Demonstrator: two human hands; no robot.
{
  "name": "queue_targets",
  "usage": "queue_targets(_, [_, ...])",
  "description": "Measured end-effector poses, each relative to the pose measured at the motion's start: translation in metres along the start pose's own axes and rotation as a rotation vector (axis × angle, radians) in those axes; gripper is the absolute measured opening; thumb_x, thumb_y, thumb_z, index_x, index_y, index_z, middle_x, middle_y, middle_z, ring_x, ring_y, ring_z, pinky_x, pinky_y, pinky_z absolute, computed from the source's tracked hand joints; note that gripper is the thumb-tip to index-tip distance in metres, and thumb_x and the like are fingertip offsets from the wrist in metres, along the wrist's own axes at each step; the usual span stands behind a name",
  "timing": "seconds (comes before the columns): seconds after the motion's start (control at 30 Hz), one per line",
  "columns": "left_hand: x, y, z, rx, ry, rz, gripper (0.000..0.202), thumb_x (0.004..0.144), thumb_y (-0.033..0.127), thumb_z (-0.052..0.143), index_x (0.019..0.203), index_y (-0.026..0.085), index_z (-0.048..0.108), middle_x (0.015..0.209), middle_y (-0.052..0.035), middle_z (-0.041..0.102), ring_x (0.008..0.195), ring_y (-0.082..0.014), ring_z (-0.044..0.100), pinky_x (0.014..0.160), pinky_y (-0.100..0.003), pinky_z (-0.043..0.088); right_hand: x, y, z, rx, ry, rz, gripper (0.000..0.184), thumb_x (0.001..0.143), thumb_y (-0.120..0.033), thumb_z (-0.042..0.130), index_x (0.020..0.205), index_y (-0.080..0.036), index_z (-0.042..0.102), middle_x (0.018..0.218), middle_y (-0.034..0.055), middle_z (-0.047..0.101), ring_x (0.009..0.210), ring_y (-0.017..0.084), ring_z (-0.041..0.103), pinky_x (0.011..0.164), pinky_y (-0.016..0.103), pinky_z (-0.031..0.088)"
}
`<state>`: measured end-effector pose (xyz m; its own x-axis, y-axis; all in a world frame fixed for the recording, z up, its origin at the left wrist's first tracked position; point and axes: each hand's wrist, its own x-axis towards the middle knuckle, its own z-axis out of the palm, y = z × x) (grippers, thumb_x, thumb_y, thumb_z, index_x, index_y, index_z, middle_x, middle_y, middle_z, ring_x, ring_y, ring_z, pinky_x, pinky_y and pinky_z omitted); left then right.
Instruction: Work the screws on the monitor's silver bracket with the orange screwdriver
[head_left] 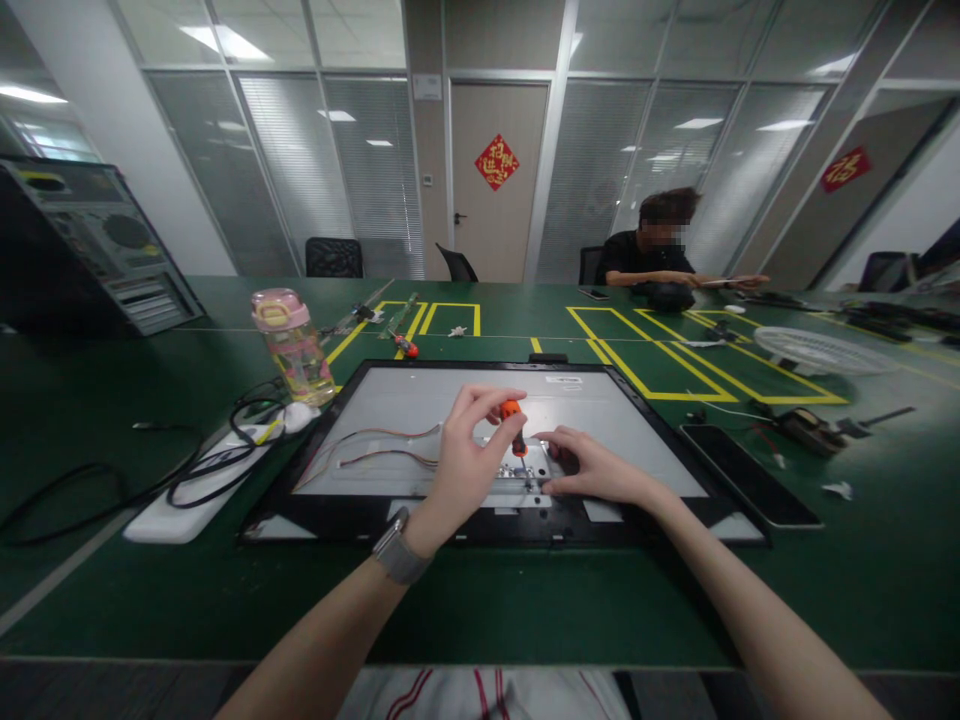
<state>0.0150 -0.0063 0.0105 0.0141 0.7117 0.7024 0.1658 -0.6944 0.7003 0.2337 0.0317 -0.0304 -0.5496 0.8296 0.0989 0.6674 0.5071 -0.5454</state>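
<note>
My left hand (480, 450) is closed around an orange-and-black screwdriver (511, 412). The screwdriver stands nearly upright, with its shaft pointing down at a silver metal bracket (534, 462). Against the bracket's right edge, the curled fingers and thumb of my right hand (585, 465) hold it. Under both hands lies a flat display panel (405, 392), its grey back facing up inside a black frame. Thin wires (375, 455) run left across the panel from the bracket area. Where the screwdriver's tip meets the bracket is too small to make out.
Left of the panel are a white power strip (202, 490), black cables (225, 425) and a pink-lidded bottle (296, 345). A black phone-like slab (742, 475) lies to the right. Behind the panel is another red-and-black screwdriver (406, 346). A person (649, 250) sits across the table.
</note>
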Motion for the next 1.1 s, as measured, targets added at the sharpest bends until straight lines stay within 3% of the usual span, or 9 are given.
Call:
queue_targets(0.2, [0.0002, 0.0011, -0.002, -0.046, -0.046, -0.039, 0.027, 0.094, 0.014, 0.047, 0.112, 0.022, 0.065, 0.101, -0.0042, 0.057, 0.087, -0.0138, 0.058, 0.079, -0.028, 0.048, 0.0004, 0.0012, 0.0003, 0.021, 0.0, -0.02, 0.064, 0.072, -0.04, 0.078, 0.129, -0.018, 0.058, 0.092, 0.0048, 0.057, 0.085, 0.023, 0.056, 0.078, 0.036, 0.045])
queue_targets(0.37, [0.0002, -0.0001, -0.0016, -0.009, 0.004, -0.025, 0.016, 0.089, 0.021, 0.06, 0.101, 0.022, 0.07, 0.092, -0.0017, 0.054, 0.084, -0.0139, 0.055, 0.078, -0.027, 0.046, 0.0005, 0.0022, 0.0013, 0.027, 0.006, -0.015, 0.063, 0.072, -0.041, 0.078, 0.128, -0.02, 0.058, 0.092, 0.0044, 0.057, 0.084, 0.022, 0.056, 0.077, 0.035, 0.046])
queue_targets(0.57, [0.0003, 0.0022, -0.0042, -0.031, -0.067, -0.031, 0.027, 0.096, 0.021, 0.046, 0.111, 0.024, 0.068, 0.098, -0.0034, 0.057, 0.091, -0.0153, 0.056, 0.083, -0.029, 0.045, 0.0002, 0.0034, 0.0015, 0.022, 0.002, -0.012, 0.064, 0.072, -0.042, 0.078, 0.129, -0.019, 0.058, 0.092, 0.0047, 0.057, 0.086, 0.023, 0.056, 0.078, 0.035, 0.045])
queue_targets(0.77, [-0.0012, 0.0012, -0.0026, -0.029, -0.041, -0.025, 0.021, 0.092, 0.024, 0.057, 0.109, 0.025, 0.07, 0.092, -0.0022, 0.052, 0.085, -0.0145, 0.055, 0.081, -0.028, 0.045, 0.0005, 0.0056, 0.0034, 0.018, 0.007, -0.002, 0.066, 0.072, -0.045, 0.077, 0.129, -0.018, 0.058, 0.094, 0.0058, 0.057, 0.086, 0.024, 0.055, 0.078, 0.036, 0.045])
queue_targets(0.93, [-0.0019, 0.0029, -0.0028, -0.061, -0.08, -0.028, 0.03, 0.098, 0.02, 0.043, 0.119, 0.023, 0.064, 0.101, -0.0049, 0.059, 0.095, -0.0161, 0.057, 0.087, -0.03, 0.045, 0.0005, 0.0082, 0.0042, 0.025, 0.002, -0.012, 0.067, 0.073, -0.045, 0.077, 0.131, -0.02, 0.056, 0.095, 0.0053, 0.057, 0.087, 0.024, 0.055, 0.08, 0.036, 0.044])
queue_targets(1.1, [-0.0029, 0.0004, -0.0021, -0.024, -0.046, -0.02, 0.024, 0.093, 0.026, 0.057, 0.114, 0.026, 0.068, 0.097, -0.0029, 0.054, 0.09, -0.0149, 0.056, 0.084, -0.029, 0.047, 0.0002, 0.0076, 0.004, 0.018, -0.001, -0.013, 0.065, 0.072, -0.047, 0.077, 0.129, -0.021, 0.057, 0.094, 0.0053, 0.057, 0.087, 0.024, 0.054, 0.08, 0.037, 0.044])
